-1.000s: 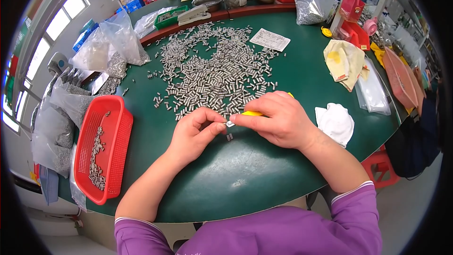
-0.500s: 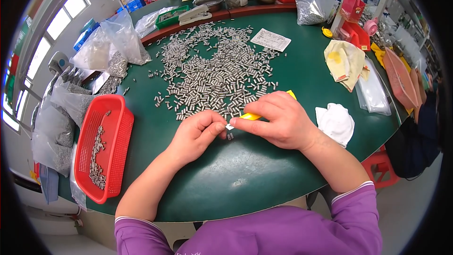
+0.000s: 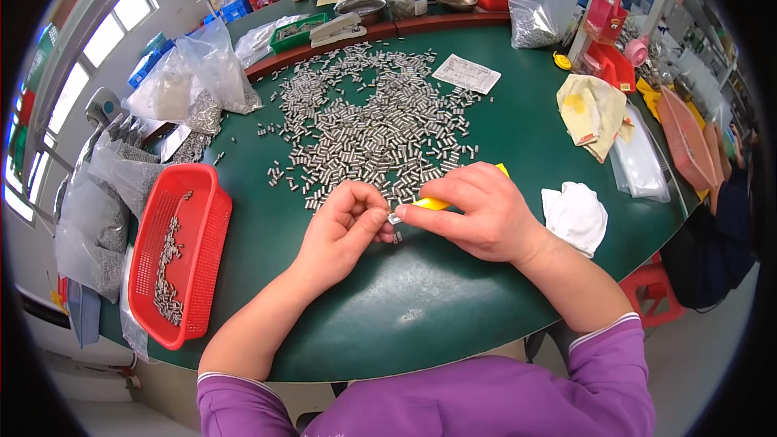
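Observation:
My right hand (image 3: 479, 210) is closed around a yellow utility knife (image 3: 435, 204). Its short pale blade (image 3: 394, 218) points left and meets the fingertips of my left hand (image 3: 346, 222). Thumb and forefinger of that hand are pinched together at the blade tip. What sits between them is mostly hidden; small metal cylinders (image 3: 397, 237) show just below the fingertips. Beyond both hands a wide heap of small silvery metal cylinders (image 3: 364, 125) spreads over the green table (image 3: 380, 307).
On the left a red plastic basket (image 3: 214, 226) holds more cylinders, beside bags of metal parts (image 3: 93, 226). To the right lie a white cloth-like item (image 3: 575, 217), a yellowish cloth (image 3: 595, 113) and clear plastic bags (image 3: 639, 158). A stapler (image 3: 336, 30) and a paper slip (image 3: 467, 74) lie farther back.
Both hands keep nearly the same place and grip. The knife and fingertips have shifted only slightly, and the whole view has moved a little.

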{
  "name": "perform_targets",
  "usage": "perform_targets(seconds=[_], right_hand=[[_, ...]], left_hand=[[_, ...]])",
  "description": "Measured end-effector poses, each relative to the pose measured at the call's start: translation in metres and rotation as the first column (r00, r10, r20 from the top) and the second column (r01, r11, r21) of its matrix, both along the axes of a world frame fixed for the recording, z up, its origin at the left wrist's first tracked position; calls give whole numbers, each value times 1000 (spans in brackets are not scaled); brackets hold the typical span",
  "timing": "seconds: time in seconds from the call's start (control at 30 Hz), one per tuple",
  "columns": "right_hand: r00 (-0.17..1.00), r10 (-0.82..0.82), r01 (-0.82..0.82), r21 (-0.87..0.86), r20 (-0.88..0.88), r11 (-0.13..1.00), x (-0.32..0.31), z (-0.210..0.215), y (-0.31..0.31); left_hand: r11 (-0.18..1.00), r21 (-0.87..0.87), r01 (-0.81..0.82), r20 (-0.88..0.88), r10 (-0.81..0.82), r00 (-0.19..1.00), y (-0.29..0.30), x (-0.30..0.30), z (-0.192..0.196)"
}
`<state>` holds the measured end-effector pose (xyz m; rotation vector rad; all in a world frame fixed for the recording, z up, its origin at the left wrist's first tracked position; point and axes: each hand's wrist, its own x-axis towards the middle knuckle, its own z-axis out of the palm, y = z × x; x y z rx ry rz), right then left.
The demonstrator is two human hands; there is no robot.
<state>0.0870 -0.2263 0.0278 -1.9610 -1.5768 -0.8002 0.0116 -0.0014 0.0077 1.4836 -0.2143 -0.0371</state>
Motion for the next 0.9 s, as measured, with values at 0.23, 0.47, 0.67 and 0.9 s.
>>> perform_targets(seconds=[0.23,0.47,0.67,0.9], right_hand=[[995,-51,52,2,-85,999,0,1,2],[936,40,-16,71,-349,997,-1,-4,6],[928,37,-16,60,-371,998,-1,-2,7],[980,-55,53,-14,-190,998,-2,0,1]], left_hand=[[999,-37,-19,22,20,1000,-3,0,-4],[996,-32,-81,116,84,990,-4,2,-10],[998,-19,-65,146,67,987,0,2,-12],[1000,3,5,36,-5,999,4,3,-8]])
